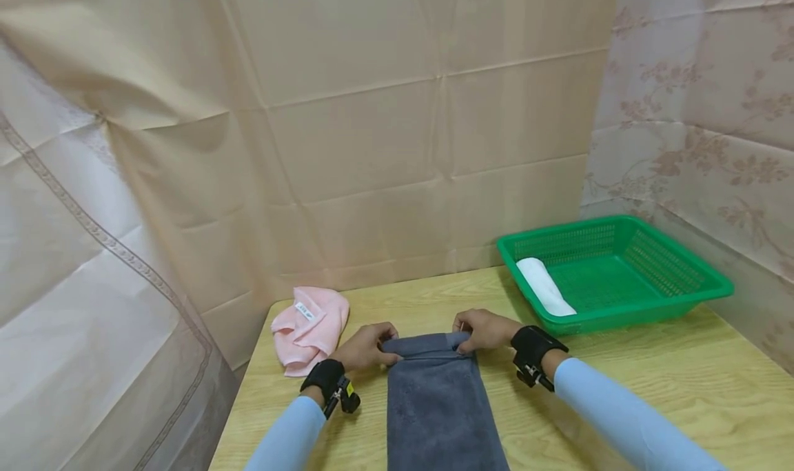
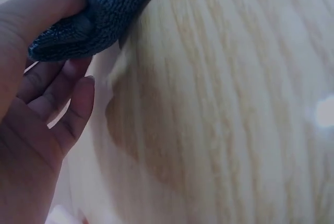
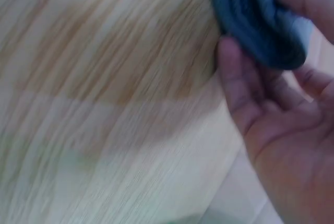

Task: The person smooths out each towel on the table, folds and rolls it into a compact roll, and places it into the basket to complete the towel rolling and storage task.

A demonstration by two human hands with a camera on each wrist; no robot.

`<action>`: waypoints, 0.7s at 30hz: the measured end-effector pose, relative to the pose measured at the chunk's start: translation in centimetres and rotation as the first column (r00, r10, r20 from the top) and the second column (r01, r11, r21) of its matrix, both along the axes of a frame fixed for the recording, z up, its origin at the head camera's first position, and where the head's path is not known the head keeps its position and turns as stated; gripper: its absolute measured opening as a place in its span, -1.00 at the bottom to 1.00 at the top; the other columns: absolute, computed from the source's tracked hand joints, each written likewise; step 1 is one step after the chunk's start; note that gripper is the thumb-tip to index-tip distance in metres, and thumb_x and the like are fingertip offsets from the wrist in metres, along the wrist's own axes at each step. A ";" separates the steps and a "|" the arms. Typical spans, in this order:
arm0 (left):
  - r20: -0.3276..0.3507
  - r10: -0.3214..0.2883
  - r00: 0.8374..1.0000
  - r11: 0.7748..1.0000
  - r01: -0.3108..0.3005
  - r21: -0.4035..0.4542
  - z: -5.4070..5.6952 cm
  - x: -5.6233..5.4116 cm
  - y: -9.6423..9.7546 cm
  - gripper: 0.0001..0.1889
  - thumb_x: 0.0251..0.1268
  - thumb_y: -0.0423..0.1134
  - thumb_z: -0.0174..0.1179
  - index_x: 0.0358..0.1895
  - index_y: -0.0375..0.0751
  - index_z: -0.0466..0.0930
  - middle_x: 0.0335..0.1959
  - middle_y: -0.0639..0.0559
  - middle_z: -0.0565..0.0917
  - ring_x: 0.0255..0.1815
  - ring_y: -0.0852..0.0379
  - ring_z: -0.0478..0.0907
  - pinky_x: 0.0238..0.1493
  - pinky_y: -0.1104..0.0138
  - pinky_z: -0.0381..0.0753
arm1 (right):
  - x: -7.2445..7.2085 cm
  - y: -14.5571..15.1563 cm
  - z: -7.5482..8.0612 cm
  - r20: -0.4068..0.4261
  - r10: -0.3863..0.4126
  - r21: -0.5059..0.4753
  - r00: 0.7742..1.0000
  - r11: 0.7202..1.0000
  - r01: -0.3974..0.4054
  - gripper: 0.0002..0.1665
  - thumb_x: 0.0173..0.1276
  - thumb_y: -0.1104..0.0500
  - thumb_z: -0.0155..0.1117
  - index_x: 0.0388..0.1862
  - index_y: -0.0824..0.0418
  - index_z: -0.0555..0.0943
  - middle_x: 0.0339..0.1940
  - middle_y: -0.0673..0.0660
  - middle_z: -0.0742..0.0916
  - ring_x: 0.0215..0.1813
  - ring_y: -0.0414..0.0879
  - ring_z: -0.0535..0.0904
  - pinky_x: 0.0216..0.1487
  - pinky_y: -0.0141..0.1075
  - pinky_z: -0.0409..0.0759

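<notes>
A dark grey-blue towel [image 1: 437, 409] lies lengthwise on the table, its far end folded over into a flat band. My left hand [image 1: 367, 347] pinches the left corner of that band, thumb on top and fingers beneath. At the right corner, my right hand [image 1: 486, 329] pinches the band in the same way. The left wrist view shows the looped pile of the towel [image 2: 107, 18] between thumb and fingers. Several stacked layers of the towel [image 3: 255, 20] show at the edge in the right wrist view.
A crumpled pink cloth [image 1: 313, 326] with a white label lies left of the left hand. Back right stands a green plastic basket [image 1: 651, 312] holding a rolled white cloth [image 1: 544, 286]. The wooden table [image 1: 626, 381] meets a beige curtain [image 1: 372, 147] behind.
</notes>
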State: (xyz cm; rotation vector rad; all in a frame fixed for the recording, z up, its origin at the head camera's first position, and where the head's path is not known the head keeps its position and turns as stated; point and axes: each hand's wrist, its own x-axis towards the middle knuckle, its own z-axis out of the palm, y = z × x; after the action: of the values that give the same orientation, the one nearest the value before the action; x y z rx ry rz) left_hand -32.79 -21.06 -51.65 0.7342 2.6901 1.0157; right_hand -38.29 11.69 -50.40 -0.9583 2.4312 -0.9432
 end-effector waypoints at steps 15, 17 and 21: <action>-0.157 0.028 0.987 0.998 -0.017 0.067 -0.4 -0.6 0.0 -0.59 0.03 -0.50 0.49 -0.22 0.03 0.52 -0.27 0.11 0.48 -0.24 0.15 0.43 -0.18 0.27 0.46 | -0.7 0.1 -1.6 -0.250 0.114 -0.127 0.961 0.981 -0.149 -0.57 0.10 0.39 0.46 -0.24 0.00 0.46 -0.44 -0.17 0.51 -0.36 -0.25 0.43 -0.28 -0.35 0.41; -0.159 0.029 0.987 0.998 -0.019 0.068 -0.5 -0.7 -0.1 -0.57 0.00 -0.53 0.48 -0.23 0.04 0.51 -0.28 0.12 0.47 -0.24 0.16 0.42 -0.17 0.27 0.46 | -0.7 0.1 -1.7 -0.274 0.111 -0.125 0.955 0.981 -0.149 -0.56 0.09 0.40 0.44 -0.25 -0.03 0.45 -0.45 -0.17 0.49 -0.37 -0.26 0.42 -0.29 -0.35 0.41; -0.159 0.042 0.986 0.997 -0.031 0.069 -0.4 -0.6 -0.1 -0.55 0.01 -0.55 0.47 -0.22 0.08 0.52 -0.24 0.12 0.46 -0.20 0.15 0.42 -0.13 0.25 0.46 | -0.7 -0.1 -1.9 -0.306 0.115 -0.113 0.945 0.981 -0.156 -0.52 0.07 0.41 0.44 -0.24 -0.05 0.43 -0.40 -0.16 0.48 -0.33 -0.24 0.42 -0.26 -0.33 0.41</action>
State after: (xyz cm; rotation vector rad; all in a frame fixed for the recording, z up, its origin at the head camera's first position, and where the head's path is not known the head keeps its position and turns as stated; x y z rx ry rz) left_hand -33.37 -21.20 -52.05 0.8153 2.8276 1.1038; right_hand -39.04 11.56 -52.34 -1.3889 2.5246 -0.9859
